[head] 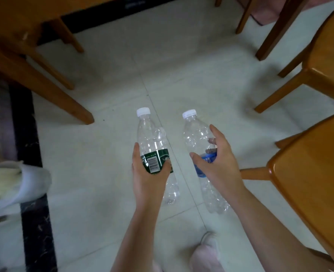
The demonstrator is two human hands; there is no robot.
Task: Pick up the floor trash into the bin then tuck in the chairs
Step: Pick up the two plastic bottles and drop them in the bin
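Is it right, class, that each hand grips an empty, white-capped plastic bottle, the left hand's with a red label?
Not quite. The head view shows the left hand gripping a green-labelled bottle, not red. The right hand grips a blue-labelled bottle; both are white-capped and look empty.

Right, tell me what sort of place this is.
Probably a home dining area. Wooden chairs stand around a pale tiled floor, and wooden legs at upper left look like a table's or another chair's. A lined bin sits at the left edge.
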